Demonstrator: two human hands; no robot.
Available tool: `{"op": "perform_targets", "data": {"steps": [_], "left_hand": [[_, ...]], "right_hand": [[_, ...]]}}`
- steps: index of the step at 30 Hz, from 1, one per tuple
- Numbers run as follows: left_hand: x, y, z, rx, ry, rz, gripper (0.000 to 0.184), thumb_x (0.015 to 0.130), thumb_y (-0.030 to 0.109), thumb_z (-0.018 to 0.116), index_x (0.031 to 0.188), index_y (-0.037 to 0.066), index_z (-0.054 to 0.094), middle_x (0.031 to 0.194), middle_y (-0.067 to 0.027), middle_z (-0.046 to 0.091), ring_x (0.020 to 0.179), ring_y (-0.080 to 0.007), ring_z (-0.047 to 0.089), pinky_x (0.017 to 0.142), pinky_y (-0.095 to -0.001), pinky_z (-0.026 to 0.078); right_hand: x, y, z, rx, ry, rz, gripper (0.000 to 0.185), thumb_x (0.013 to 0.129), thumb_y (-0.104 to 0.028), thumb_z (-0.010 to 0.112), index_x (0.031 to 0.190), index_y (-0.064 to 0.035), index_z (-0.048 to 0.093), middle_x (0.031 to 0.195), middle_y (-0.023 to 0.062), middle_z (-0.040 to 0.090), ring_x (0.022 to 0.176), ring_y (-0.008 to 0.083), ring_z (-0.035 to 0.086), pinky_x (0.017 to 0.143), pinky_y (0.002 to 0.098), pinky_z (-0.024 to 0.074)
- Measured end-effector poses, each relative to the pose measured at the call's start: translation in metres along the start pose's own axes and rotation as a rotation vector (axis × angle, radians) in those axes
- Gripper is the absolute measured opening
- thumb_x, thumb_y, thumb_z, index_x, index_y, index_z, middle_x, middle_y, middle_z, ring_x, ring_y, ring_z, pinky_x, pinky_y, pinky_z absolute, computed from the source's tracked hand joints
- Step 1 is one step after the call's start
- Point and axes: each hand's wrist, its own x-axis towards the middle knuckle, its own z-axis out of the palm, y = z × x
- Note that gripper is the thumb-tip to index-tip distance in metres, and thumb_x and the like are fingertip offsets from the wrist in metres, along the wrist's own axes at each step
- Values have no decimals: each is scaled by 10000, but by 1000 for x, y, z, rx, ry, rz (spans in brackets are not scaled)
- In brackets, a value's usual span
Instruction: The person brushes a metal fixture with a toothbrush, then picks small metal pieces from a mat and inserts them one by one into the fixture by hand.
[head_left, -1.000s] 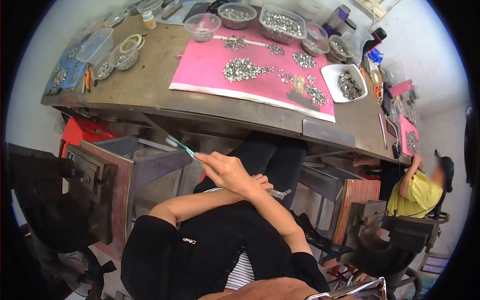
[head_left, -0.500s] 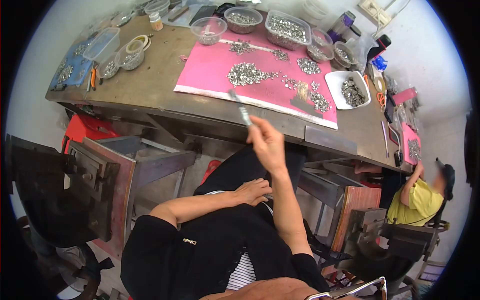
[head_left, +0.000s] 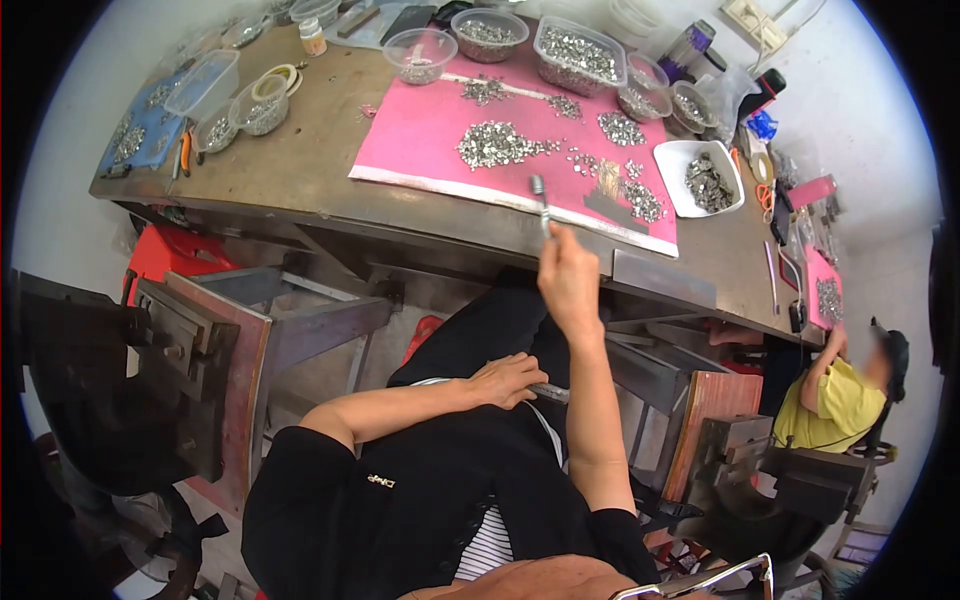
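My right hand (head_left: 570,275) is raised over my lap, just before the table's front edge. Its closed fingers grip a slim silvery metal tool (head_left: 544,208) with a wider grey head pointing at the pink mat; its exact kind is unclear. My left hand (head_left: 507,380) lies low over my lap with fingers curled on a grey metal bar (head_left: 550,393), whose end sticks out to the right. On the pink mat (head_left: 410,150) beyond the tool lies a large pile of small silvery metal pieces (head_left: 492,146), with smaller piles around it.
A white dish (head_left: 668,178) of darker pieces stands right of the mat. Clear tubs (head_left: 577,60) of metal bits line the back. Orange-handled pliers (head_left: 186,153) lie left. Vises on stands (head_left: 185,345) flank me. A co-worker in a yellow shirt (head_left: 840,400) sits far right.
My right hand has moved right with the metal tool, which now points more steeply upward. My left hand has barely moved; more of the bar beneath it shows.
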Motion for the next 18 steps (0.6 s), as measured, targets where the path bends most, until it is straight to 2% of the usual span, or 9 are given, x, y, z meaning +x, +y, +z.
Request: {"op": "perform_targets", "data": {"steps": [3,6,7,10,11,14,15,16,18], "left_hand": [[2,-1,0,17,-9,24,369,818,191,762,1153,109,631,937,-67,508,868,-279,523,769,-392,490],[1,0,-1,1,-8,6,372,819,193,761,1157,108,631,950,-69,515,882,-280,526,778,-391,492],[1,0,-1,-7,-6,-9,373,819,194,760,1158,108,631,954,-69,517,886,-281,527,781,-392,492],[2,-2,0,21,-14,-6,372,815,192,761,1153,106,631,954,-72,519,887,-286,529,786,-397,492],[1,-2,2,14,-14,3,374,814,190,762,1154,105,631,954,-74,520,886,-288,530,787,-397,493],[0,-4,3,-2,-5,25,378,811,185,762,1156,105,630,953,-76,522,883,-291,534,788,-398,494],[0,-3,2,-6,4,26,378,810,182,763,1156,105,629,953,-76,523,883,-291,535,787,-398,494],[1,-3,1,-10,16,27,379,809,180,763,1155,106,629,953,-76,525,883,-291,536,787,-398,495],[0,-3,1,-1,26,20,380,807,177,765,1154,104,630,956,-74,528,889,-290,538,788,-399,496]], "right_hand": [[5,-35,-25,761,-486,265,242,987,-117,585,1162,17,686,614,27,616,537,79,551,516,282,437],[6,-19,-15,478,-71,213,242,990,-118,581,1158,19,690,622,23,618,539,79,549,523,276,444],[9,-11,-16,241,-50,200,245,992,-118,576,1163,12,694,634,15,618,544,80,554,532,269,454],[7,-24,-15,363,-209,104,245,996,-118,574,1171,4,695,637,2,610,546,82,555,533,264,451],[12,-31,-31,668,-563,280,236,998,-118,573,1158,2,699,639,3,614,556,78,553,540,256,448],[10,-16,-16,518,-149,168,229,1004,-117,570,1151,-3,701,643,-3,613,559,73,544,536,252,442],[14,-10,-18,479,-62,231,231,997,-108,572,1158,4,695,624,17,606,561,75,546,536,267,447],[18,1,-18,233,2,193,211,952,-55,571,1120,9,681,669,202,658,563,296,660,559,371,499],[19,8,-11,24,77,78,203,938,-41,577,1103,9,683,702,254,644,624,383,671,562,395,496]]}}
